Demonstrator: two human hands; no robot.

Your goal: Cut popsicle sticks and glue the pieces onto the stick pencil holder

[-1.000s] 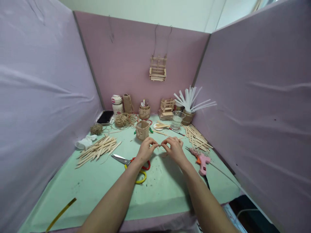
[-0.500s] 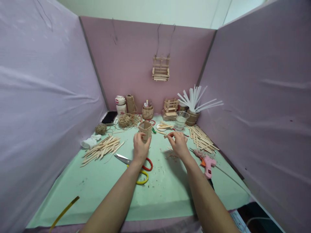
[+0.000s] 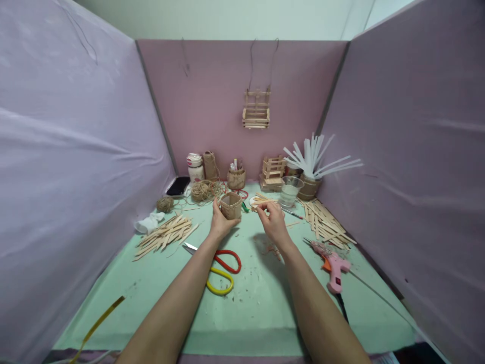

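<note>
My left hand (image 3: 222, 221) is wrapped round a small tan cup (image 3: 232, 206) with a braided-looking rim, which stands upright. To the right, my right hand (image 3: 273, 218) pinches its thumb and fingers together at the cup's level; what sits between the fingertips is too small to name. Small tan scraps (image 3: 273, 249) lie on the cloth under this hand. Below my left wrist, scissors (image 3: 226, 259) with one red and one yellow handle rest with the blades pointing left, partly hidden by my forearm.
Flat wooden sticks (image 3: 164, 236) lie at left, more sticks (image 3: 326, 222) at right. A pink glue gun (image 3: 335, 265) trails its cord at the right. Behind stand a clear cup of liquid (image 3: 290, 192), a pot of white sticks (image 3: 309, 187), tangled twine (image 3: 204, 190) and a phone (image 3: 178, 186).
My left hand has closed round the cup, its thumb now at the cup's lower right side. My right hand has shifted slightly left. The whole view has shifted a little.
</note>
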